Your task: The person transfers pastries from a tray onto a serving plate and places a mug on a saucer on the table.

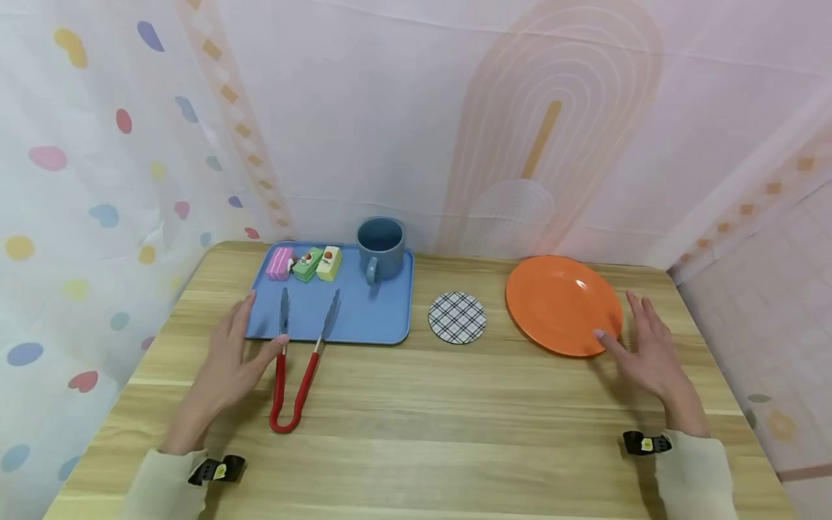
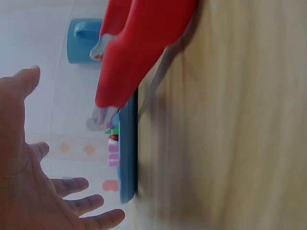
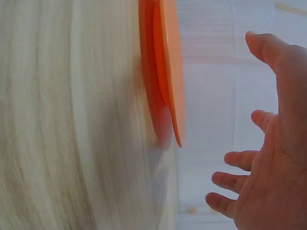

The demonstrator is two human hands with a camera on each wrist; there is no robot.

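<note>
Plainly, both hands are released and hold nothing, and we place everything on the wooden table (image 1: pixel 455 440) by the blue tray (image 1: pixel 364 318). At the tray's left edge we see the left hand (image 1: pixel 224 368), its fingers extended and its thumb spread away from them; whether a fingertip touches the tray we cannot tell. Just right of that hand lie the red-handled tongs (image 1: pixel 279 383), their bend on the tabletop in front of the tray and their two parted metal tips reaching over its front edge. From the head, the left thumb tip overlaps one arm of the tongs, yet from the left wrist we see a gap between thumb and red grip. Well to the right of the tray we find the orange plate (image 1: pixel 564 307), with the right hand (image 1: pixel 650 361) at the plate's side farther from the tray; those fingers are spread too, and the right wrist view shows them apart from the plate. Just beside the tray's right edge lies a round checked coaster (image 1: pixel 457 318). Toward the tray's back left we count three cake slices, pink (image 1: pixel 279 264), green (image 1: pixel 308 265) and yellow (image 1: pixel 329 264), while a blue mug (image 1: pixel 388 254) stands upright at its back right corner, handle facing forward. Behind the tray hangs a pale patterned cloth (image 1: pixel 357 108).
</note>
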